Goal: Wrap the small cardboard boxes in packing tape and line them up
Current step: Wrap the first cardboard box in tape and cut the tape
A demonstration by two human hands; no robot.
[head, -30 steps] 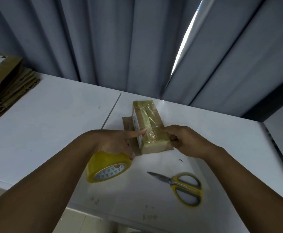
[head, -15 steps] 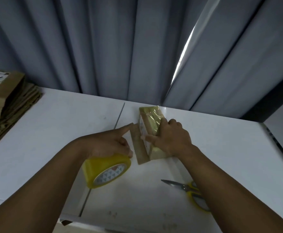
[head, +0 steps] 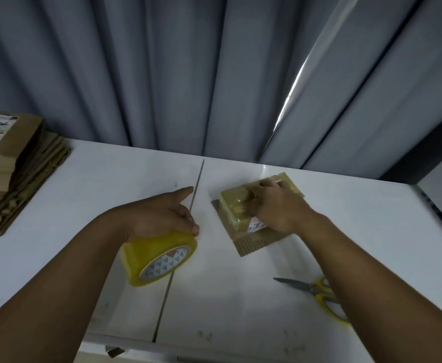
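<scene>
Scissors (head: 317, 293) lie nearest, then my left hand (head: 162, 216) grips the tape roll (head: 159, 258), now drawn clear of the taped box (head: 237, 205), which my right hand (head: 277, 208) has tipped flat and holds on the surface (head: 109, 179), so lining up seems next.

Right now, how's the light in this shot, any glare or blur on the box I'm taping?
Head view: dim overall, with one blown-out strip at the curtain gap. Head view: the wrapped box gives a soft sheen, no harsh glare. Head view: the right hand on it looks slightly soft, and the wide lens fans the curtain folds outward.
</scene>
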